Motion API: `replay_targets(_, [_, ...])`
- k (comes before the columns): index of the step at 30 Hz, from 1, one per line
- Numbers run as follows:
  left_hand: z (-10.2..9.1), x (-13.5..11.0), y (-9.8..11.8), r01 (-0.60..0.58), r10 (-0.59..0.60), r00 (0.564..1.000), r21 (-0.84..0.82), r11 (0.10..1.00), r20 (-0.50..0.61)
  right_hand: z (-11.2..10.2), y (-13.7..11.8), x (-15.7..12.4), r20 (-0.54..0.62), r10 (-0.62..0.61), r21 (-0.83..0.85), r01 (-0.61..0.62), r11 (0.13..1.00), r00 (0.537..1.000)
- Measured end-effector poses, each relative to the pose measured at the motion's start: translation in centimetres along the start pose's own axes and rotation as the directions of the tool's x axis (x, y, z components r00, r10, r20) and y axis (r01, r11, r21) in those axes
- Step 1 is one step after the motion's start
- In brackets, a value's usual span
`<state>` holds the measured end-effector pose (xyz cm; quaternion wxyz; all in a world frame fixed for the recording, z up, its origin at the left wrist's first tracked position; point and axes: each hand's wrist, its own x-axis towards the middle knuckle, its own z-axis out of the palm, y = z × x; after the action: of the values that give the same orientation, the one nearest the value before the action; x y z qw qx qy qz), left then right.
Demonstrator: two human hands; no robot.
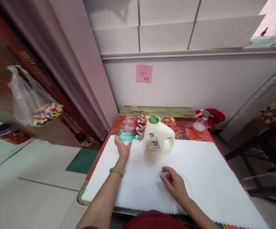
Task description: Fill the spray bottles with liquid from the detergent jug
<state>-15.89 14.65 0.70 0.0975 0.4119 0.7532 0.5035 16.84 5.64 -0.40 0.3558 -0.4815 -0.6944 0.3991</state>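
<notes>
My left hand (122,149), with a green bangle (116,172) on its wrist, is at a teal spray bottle (125,135) lying on its side. Its fingers reach along the bottle's base end and the thumb sits at the near side, gripping it. Behind it, clear pink spray bottles (129,121) lie with their grey and pink trigger heads pointing right. A cream detergent jug (153,136) with a green spout stands upright right of the bottles. Over the white cloth (142,181), my right hand (175,183) is loosely curled, thumb and forefinger apart, holding nothing.
A pink spray bottle (201,122) stands at the table's back right, near a red item (216,117). A small pale green cap (133,107) sits at the back edge. At left, a plastic bag (25,95) with colourful pieces hangs from a door.
</notes>
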Motion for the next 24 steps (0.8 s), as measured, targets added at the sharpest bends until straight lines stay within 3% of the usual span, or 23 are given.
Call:
replay_targets(3, [0.3, -1.9, 1.0, 0.043, -0.042, 0.999, 0.059, 0.997, -0.014, -1.8, 0.2, 1.6, -0.078, 0.114, 0.198, -0.097, 0.975, 0.990])
replay_targets(6, [0.6, -4.3, 1.9, 0.069, -0.071, 0.997, 0.118, 0.991, 0.017, -6.3, 1.7, 5.7, -0.270, 0.205, 0.231, -0.143, 0.962, 0.941])
replay_targets(9, [0.9, -6.6, 2.3, 0.049, -0.077, 0.994, 0.318, 0.947, 0.074, -12.4, 4.3, 11.2, -0.508, 0.246, 0.138, -0.204, 0.969, 0.826])
replay_targets(13, [1.3, -8.3, 2.6, -0.113, 0.057, 0.990, 0.475, 0.873, 0.132, -18.7, 7.6, 18.1, -0.705, 0.245, 0.041, -0.307, 0.951, 0.666])
replay_targets(15, [1.6, -8.5, 2.7, -0.137, 0.089, 0.989, 0.496, 0.857, 0.119, -20.1, 8.8, 20.9, -0.746, 0.243, 0.006, -0.359, 0.933, 0.620])
replay_targets(17, [1.8, -8.4, 2.8, -0.142, 0.107, 0.990, 0.514, 0.846, 0.097, -20.7, 9.9, 23.2, -0.757, 0.250, -0.016, -0.399, 0.917, 0.604])
replay_targets(24, [2.1, -8.6, 1.8, -0.153, 0.142, 0.988, 0.528, 0.835, 0.062, -20.9, 12.8, 27.8, -0.738, 0.294, -0.073, -0.505, 0.860, 0.608])
